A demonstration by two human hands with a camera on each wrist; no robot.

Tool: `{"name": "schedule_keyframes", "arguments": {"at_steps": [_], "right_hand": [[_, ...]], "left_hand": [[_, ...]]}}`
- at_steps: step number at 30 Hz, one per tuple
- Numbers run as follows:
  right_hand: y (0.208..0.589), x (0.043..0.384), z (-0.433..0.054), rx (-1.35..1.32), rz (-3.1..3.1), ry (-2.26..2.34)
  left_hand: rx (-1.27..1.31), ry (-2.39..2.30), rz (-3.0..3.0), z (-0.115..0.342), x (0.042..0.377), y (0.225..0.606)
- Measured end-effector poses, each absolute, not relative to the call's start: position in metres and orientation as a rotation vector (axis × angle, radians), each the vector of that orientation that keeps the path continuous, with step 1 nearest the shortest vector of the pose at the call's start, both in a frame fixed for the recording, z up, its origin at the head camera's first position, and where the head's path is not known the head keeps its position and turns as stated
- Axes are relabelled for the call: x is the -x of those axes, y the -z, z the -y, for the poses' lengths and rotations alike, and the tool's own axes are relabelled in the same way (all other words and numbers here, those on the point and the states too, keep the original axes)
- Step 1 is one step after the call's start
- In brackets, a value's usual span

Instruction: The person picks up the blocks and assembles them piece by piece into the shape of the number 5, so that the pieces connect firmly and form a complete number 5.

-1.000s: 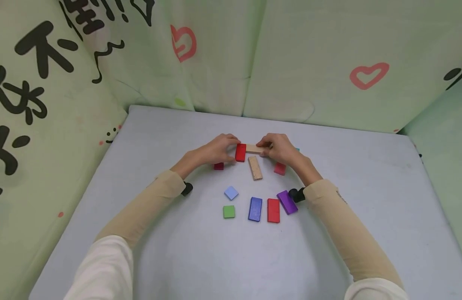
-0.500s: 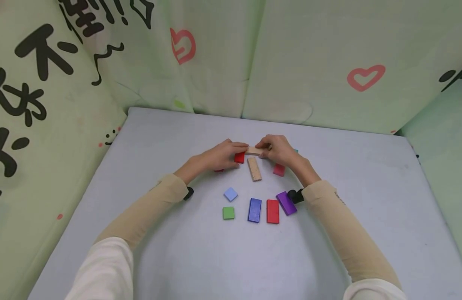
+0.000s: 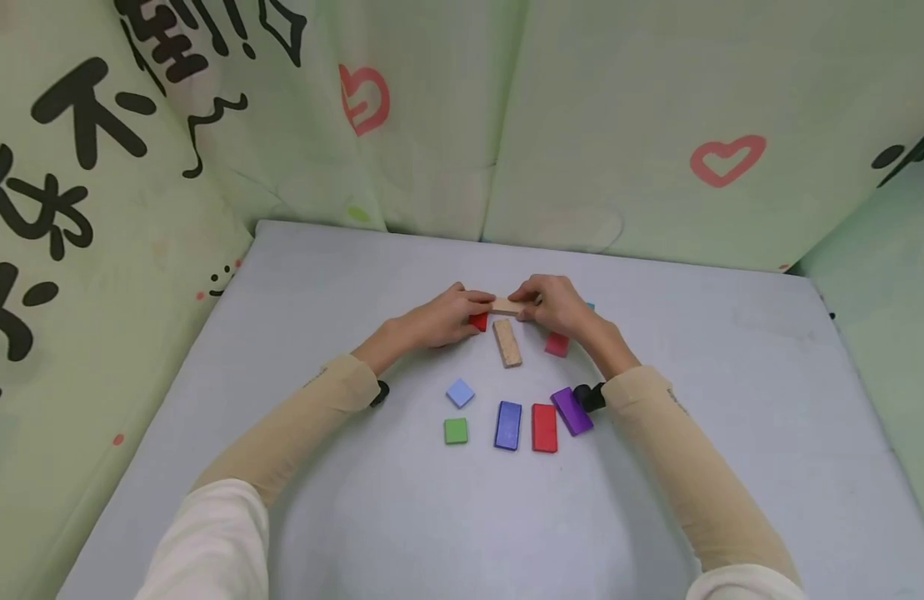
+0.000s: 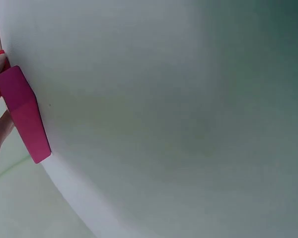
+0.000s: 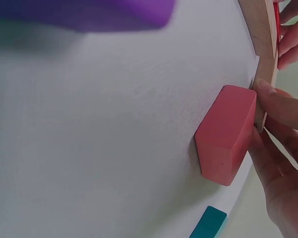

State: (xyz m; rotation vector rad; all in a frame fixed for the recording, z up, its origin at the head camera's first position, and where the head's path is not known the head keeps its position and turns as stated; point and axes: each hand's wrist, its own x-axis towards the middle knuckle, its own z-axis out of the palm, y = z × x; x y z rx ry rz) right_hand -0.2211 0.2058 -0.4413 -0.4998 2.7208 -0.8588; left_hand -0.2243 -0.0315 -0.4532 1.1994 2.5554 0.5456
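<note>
My left hand [image 3: 442, 320] holds a red block [image 3: 478, 322] between thumb and fingers, covering most of it in the head view. Beside it, my right hand [image 3: 557, 305] pinches a light wooden block [image 3: 506, 307], whose left end lies close to the red block. A second wooden block [image 3: 507, 342] lies nearer the front. In the left wrist view a magenta block [image 4: 26, 116] is close to the left hand's fingers; the head view hides it behind that hand. A pinkish-red block [image 5: 223, 131] sits by the right thumb, and a teal block [image 5: 207, 223] is farther right.
Nearer the front of the white table [image 3: 402, 517] lie a light blue block [image 3: 460, 392], a green block [image 3: 456, 431], a blue block [image 3: 508, 425], a red block [image 3: 544, 427] and a purple block [image 3: 571, 412]. A printed curtain [image 3: 581, 125] hangs behind the table.
My left hand has moved right and closed over the red block, hiding the magenta block beside it. My right hand has kept its pinch on the wooden block. The view has tilted slightly.
</note>
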Motion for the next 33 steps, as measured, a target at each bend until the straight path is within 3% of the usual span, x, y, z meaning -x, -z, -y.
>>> {"name": "schedule_keyframes", "arguments": {"at_steps": [33], "right_hand": [[0.431,0.199,-0.238,0.410,-2.736,0.872]], "left_hand": [[-1.140,-0.562,-2.579,0.030,0.221,0.452]]}}
